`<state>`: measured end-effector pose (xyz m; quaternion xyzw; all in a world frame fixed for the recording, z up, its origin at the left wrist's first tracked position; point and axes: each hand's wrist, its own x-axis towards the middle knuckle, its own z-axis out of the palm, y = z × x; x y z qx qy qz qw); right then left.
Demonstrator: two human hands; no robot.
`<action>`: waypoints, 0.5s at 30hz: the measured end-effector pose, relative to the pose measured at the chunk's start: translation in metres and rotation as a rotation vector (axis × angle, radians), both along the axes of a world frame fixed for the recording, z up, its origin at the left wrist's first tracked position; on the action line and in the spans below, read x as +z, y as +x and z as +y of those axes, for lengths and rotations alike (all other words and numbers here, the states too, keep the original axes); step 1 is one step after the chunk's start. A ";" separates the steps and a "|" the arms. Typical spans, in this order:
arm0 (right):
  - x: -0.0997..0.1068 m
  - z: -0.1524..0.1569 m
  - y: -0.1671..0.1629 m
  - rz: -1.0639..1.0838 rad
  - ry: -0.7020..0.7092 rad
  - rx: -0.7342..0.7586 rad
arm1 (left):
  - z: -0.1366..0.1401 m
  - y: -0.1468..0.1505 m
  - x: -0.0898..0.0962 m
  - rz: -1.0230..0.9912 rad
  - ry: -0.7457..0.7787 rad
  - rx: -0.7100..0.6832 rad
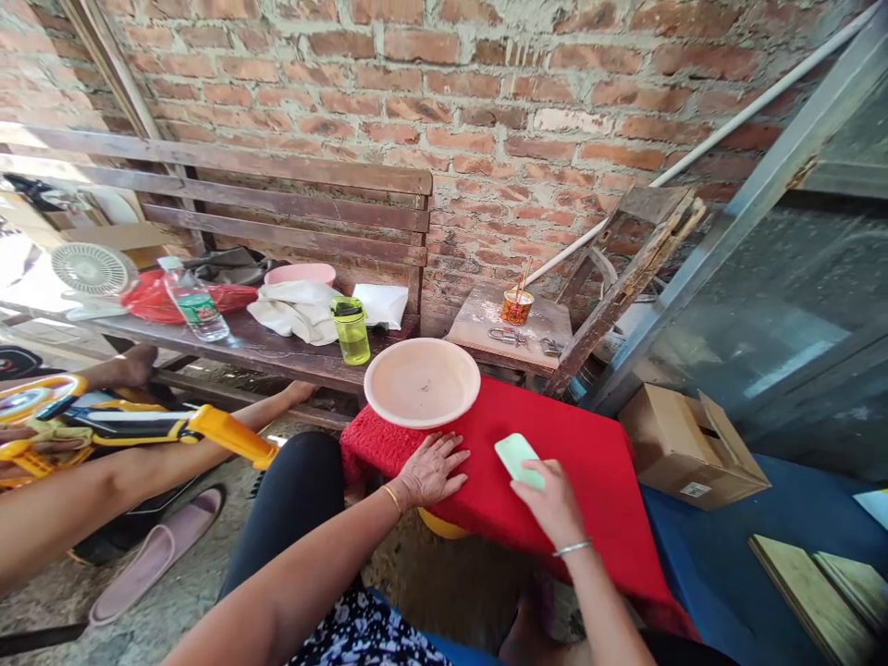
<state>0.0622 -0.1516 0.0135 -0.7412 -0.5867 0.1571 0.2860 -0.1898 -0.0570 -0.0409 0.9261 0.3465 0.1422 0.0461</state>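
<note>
Fingers spread, my left hand (431,472) lies flat on the red cloth (575,435) that covers a small table. My right hand (551,499) grips a mint-green, rounded oblong block (520,460) against the cloth. The block's underside is hidden, so its exact kind cannot be told. A pale pink basin (423,381) stands on the far left corner of the cloth, just beyond my left hand. A few small dark specks show on its bottom.
A wooden bench (291,356) holds a green cup (351,330), a water bottle (195,301) and cloths. Padlocks (506,336) and a tin (516,305) rest on a wooden chair. At right sits a cardboard box (686,444). Another person's leg (173,462) and a yellow toy (228,435) are at left.
</note>
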 end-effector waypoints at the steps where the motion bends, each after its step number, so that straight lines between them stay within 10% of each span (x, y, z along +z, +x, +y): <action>1: -0.002 0.007 -0.018 -0.056 -0.014 0.050 | 0.000 0.000 0.001 0.004 -0.003 -0.001; 6: -0.007 0.018 -0.037 -0.300 -0.096 0.054 | 0.000 0.000 0.004 0.018 -0.015 -0.005; 15: -0.017 -0.061 0.160 -0.255 -0.330 -0.618 | 0.001 0.001 -0.006 -0.034 -0.005 -0.004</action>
